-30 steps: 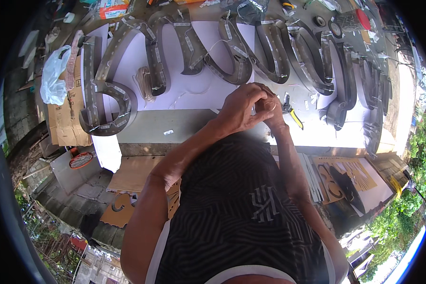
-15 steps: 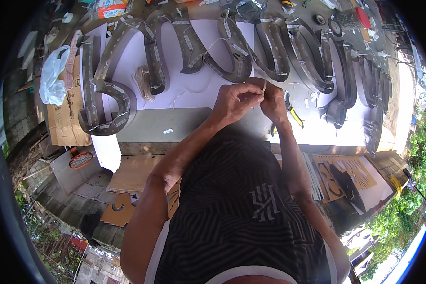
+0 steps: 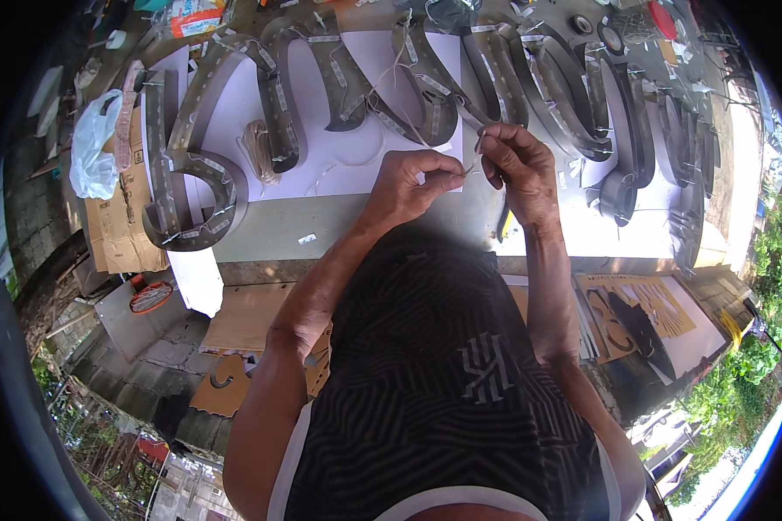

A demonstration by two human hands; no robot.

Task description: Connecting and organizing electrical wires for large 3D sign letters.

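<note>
Left hand (image 3: pixel 413 184) pinches one end of a thin pale wire (image 3: pixel 471 165) between thumb and forefinger, closed tight on it. Just to its right, nearly touching, the right hand (image 3: pixel 517 169) nips the other end with its fingertips, the remaining fingers curled loosely. The short run of wire spans the small gap between the two hands, above the grey workbench (image 3: pixel 321 227). Beyond the knuckles lie curved metal channel letters (image 3: pixel 347 82) strung with small light modules, and further left a coil of wire (image 3: pixel 256 148). Such wire looks very light, limp and easy to kink or drop; a grip close to its ends, with fingertips only, probably suits it best.
</note>
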